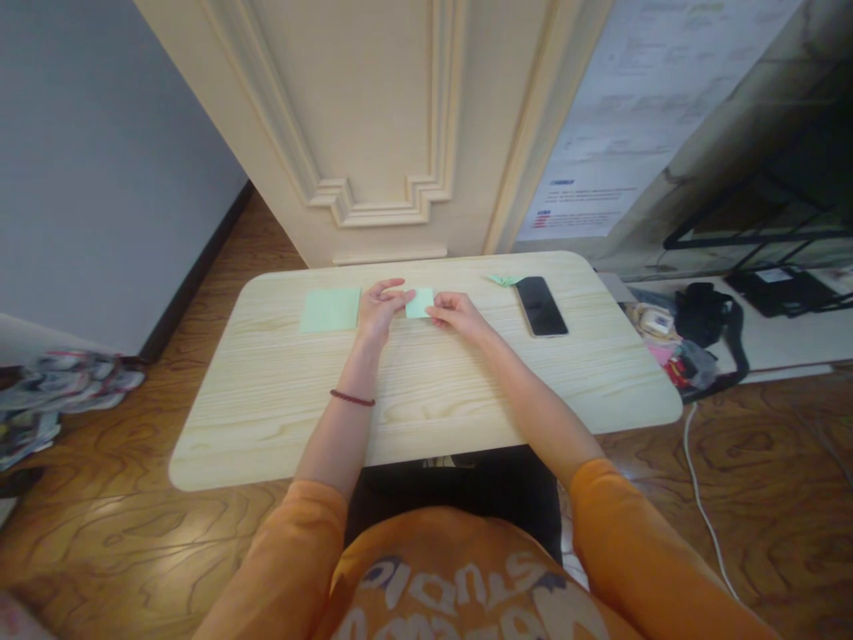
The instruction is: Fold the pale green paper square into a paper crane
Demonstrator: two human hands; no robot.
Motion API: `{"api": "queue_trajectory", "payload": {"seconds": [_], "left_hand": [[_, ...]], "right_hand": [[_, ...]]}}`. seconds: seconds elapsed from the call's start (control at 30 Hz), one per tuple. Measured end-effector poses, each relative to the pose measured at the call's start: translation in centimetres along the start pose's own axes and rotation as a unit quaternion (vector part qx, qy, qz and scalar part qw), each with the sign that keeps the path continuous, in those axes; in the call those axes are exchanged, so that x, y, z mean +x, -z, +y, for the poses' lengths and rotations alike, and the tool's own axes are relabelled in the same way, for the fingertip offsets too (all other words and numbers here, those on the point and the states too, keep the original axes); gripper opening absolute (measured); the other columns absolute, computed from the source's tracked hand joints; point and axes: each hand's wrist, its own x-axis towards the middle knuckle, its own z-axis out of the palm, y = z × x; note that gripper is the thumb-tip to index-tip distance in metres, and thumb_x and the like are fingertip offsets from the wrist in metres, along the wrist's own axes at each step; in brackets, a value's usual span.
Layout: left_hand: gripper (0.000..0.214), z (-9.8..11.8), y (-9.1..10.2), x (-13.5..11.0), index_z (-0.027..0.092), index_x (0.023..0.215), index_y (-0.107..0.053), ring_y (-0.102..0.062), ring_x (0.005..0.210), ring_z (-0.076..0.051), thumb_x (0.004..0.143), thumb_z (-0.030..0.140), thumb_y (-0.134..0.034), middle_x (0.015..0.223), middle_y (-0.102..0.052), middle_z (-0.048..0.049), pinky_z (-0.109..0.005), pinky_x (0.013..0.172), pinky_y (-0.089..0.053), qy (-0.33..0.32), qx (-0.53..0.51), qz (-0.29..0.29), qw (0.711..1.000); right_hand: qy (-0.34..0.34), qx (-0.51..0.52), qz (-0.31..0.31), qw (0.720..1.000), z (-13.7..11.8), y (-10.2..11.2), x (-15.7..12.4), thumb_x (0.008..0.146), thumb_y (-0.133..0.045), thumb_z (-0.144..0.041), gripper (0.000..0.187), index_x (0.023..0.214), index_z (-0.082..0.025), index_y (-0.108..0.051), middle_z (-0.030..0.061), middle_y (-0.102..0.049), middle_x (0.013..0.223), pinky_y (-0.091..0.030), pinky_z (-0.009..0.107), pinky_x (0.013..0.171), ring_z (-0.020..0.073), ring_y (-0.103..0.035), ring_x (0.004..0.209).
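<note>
While the left hand (381,307), fingers loosely parted, pinches one edge of a small green paper (419,304), the right hand (458,313), fingers curled, grips its opposite edge; left of both, a larger green sheet (328,310) lies on the tabletop (280,400).

The little green square (419,304) in the middle of the frame looked like paper, smooth and not shiny. The bigger green sheet (329,309) to its left looked like dull, smooth paper too. The table top (440,382) looked like pale wood, smooth with a small shine. Right of the middle, the phone (541,307) had a dark, glossy front like glass. The shirt (453,538) at the bottom was cloth, not shiny. At lower left, the floor (166,444) looked like shiny brown wood.
</note>
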Motion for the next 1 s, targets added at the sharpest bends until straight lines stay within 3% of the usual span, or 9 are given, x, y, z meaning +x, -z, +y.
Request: {"api": "queue_trajectory", "payload": {"seconds": [0.37,0.53,0.73,0.87,1.0], "left_hand": [[0.058,0.3,-1.0,-0.6,0.016,0.096,-0.070,-0.065,0.066,-0.013,0.048,0.042,-0.090,0.071,-0.071,-0.0010,-0.026,0.068,-0.050,0.038,-0.033,-0.013,0.999],[0.058,-0.2,-1.1,-0.8,0.014,0.084,-0.068,-0.066,0.067,-0.014,0.036,0.033,-0.094,0.072,-0.072,-0.0022,-0.028,0.070,-0.053,0.053,0.032,-0.050,0.997],[0.059,-0.1,-1.2,-1.0,0.014,0.080,-0.066,-0.067,0.066,-0.016,0.033,0.035,-0.095,0.070,-0.072,-0.0022,-0.031,0.070,-0.057,0.044,0.053,-0.064,0.996],[0.061,0.2,-1.4,-1.1,0.014,0.077,-0.065,-0.066,0.063,-0.015,0.029,0.037,-0.095,0.066,-0.071,-0.0015,-0.032,0.069,-0.057,0.041,0.070,-0.064,0.995],[0.063,0.6,-1.2,-1.1,0.014,0.078,-0.068,-0.064,0.061,-0.014,0.026,0.038,-0.095,0.066,-0.071,-0.0018,-0.030,0.067,-0.056,0.039,0.082,-0.060,0.994]], "right_hand": [[0.008,0.017,0.015,1.000,0.2,0.3,0.1,0.059,-0.079,-0.050,0.042,0.059,-0.018,-0.052,-0.0034,-0.056,0.051,-0.034,0.022,0.050,0.0074,-0.047,0.048],[0.018,0.014,0.039,0.999,-0.1,0.5,0.1,0.057,-0.080,-0.054,0.044,0.059,-0.018,-0.056,-0.0033,-0.056,0.050,-0.034,0.022,0.049,0.0079,-0.047,0.048],[0.006,0.024,0.057,0.998,-0.2,0.7,0.4,0.053,-0.079,-0.062,0.049,0.058,-0.018,-0.060,-0.0015,-0.060,0.055,-0.040,0.024,0.054,0.0102,-0.051,0.053],[0.034,0.019,0.090,0.995,-0.2,0.9,0.4,0.052,-0.081,-0.059,0.047,0.054,-0.018,-0.057,-0.0024,-0.057,0.053,-0.039,0.025,0.056,0.0097,-0.049,0.054],[0.033,0.017,0.078,0.996,-0.3,1.0,0.3,0.056,-0.081,-0.055,0.042,0.055,-0.017,-0.063,-0.0006,-0.059,0.053,-0.038,0.025,0.057,0.0094,-0.048,0.054]]}}
